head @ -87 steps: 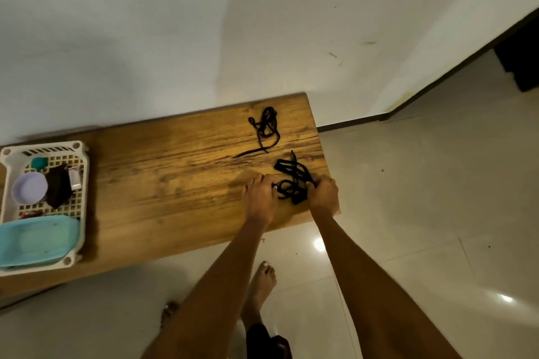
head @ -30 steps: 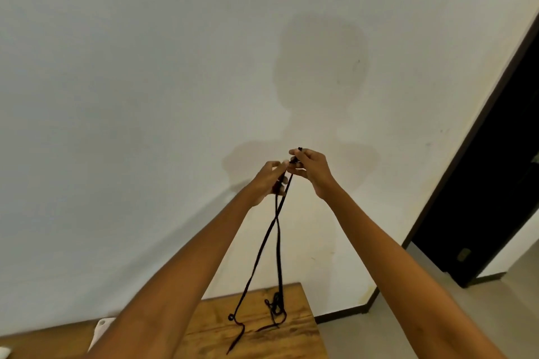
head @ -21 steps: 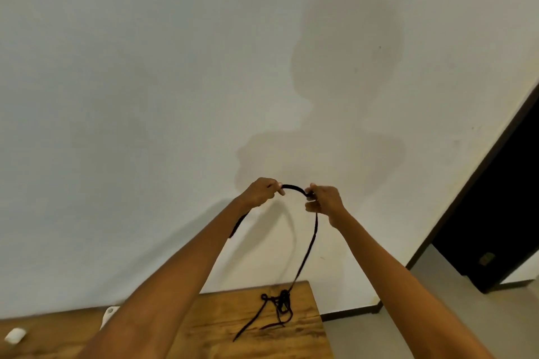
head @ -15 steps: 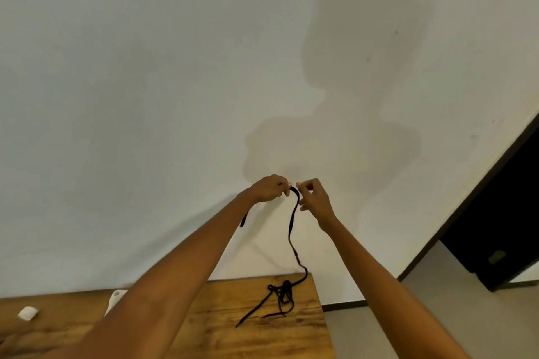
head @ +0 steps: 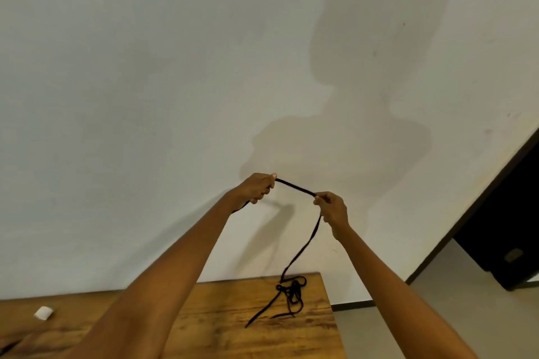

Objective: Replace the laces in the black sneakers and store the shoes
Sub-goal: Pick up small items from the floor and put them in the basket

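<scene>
A black shoelace (head: pixel 295 186) is stretched between my two raised hands in front of the white wall. My left hand (head: pixel 256 187) pinches one part of it, with a short tail showing below the wrist. My right hand (head: pixel 332 208) pinches it further along, and from there the lace hangs down to the wooden table (head: pixel 221 318). A second black lace (head: pixel 290 294) lies bunched near the table's far right corner, where the hanging lace ends. No sneakers are in view.
A small white corner of a basket (head: pixel 43 313) shows at the table's left. A dark doorway (head: pixel 507 221) opens at the right, with tiled floor (head: pixel 437 326) beside the table's right edge.
My hands lifted a lace off the table and raised it high. In the last half second they moved apart, pulling the section between them taut.
</scene>
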